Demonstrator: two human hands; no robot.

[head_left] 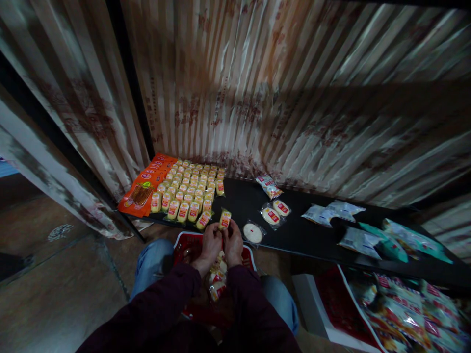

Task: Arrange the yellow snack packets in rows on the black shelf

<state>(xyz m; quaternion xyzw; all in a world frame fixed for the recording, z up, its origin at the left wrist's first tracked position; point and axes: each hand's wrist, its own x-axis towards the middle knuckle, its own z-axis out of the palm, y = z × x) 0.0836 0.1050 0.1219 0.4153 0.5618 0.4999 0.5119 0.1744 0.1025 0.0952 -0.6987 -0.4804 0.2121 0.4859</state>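
Note:
Between the fingers of both hands is a small yellow wrapped snack cake (pixel 224 219) with a red and white label, held upright over the front edge of the black shelf (pixel 235 198). My left hand (pixel 211 242) pinches its left side, and my right hand (pixel 233 242) grips the right side. Below them, a red basket with a white rim (pixel 187 235) sits between my knees, with several wrapped snacks (pixel 218 282) inside. Left of the hands, many matching yellow snack cakes (pixel 183 212) stand in close rows on the shelf.
An orange snack bag (pixel 142 189) lies at the shelf's left end. Right of my hands are round wrapped crackers (pixel 253 232) and a small white packet (pixel 269 186). Farther right lie silver packets (pixel 333 212) and teal ones (pixel 386 242). A white-and-red box (pixel 320 304) stands beside bagged snacks (pixel 405 309).

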